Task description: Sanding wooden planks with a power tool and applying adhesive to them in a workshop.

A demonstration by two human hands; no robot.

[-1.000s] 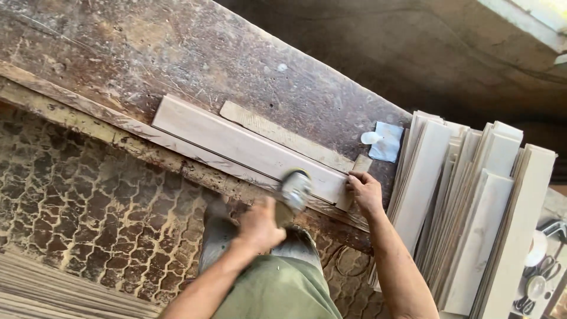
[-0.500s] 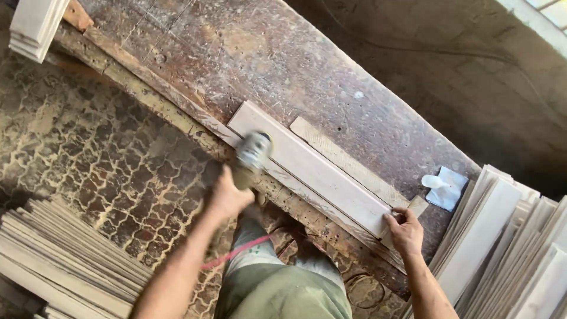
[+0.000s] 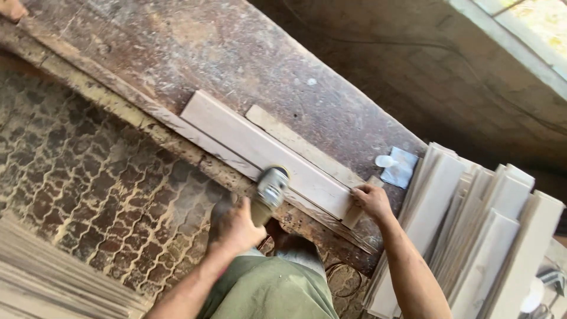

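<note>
Holding: my left hand (image 3: pixel 236 227) is wrapped shut round the handle of a power sander (image 3: pixel 270 188), whose round blurred head sits on the near edge of a pale board (image 3: pixel 266 153).
Right hand: my right hand (image 3: pixel 372 201) is closed on the board's right end, fingers curled over the top face, thumb toward me.
Board: it lies flat on the workbench (image 3: pixel 236 53), running from about ten o'clock down to four o'clock, along the bench's front edge.
Strip: a thinner, rougher wood strip (image 3: pixel 301 147) lies just behind the board, parallel and touching it.
Stop block: a small wood block (image 3: pixel 354 215) sits at the board's right end, just beside my right hand.
Rag: a light blue cloth (image 3: pixel 400 166) with a white plastic piece (image 3: pixel 386 160) on it lies at two o'clock from my right hand, near the bench's end.
Stack right: a pile of pale boards (image 3: pixel 472 236) leans at three o'clock, well apart from the sander.
Stack left: more boards (image 3: pixel 53 277) lie at eight o'clock on the floor.
Floor: patterned paving (image 3: pixel 100 177) dusted with sawdust.
</note>
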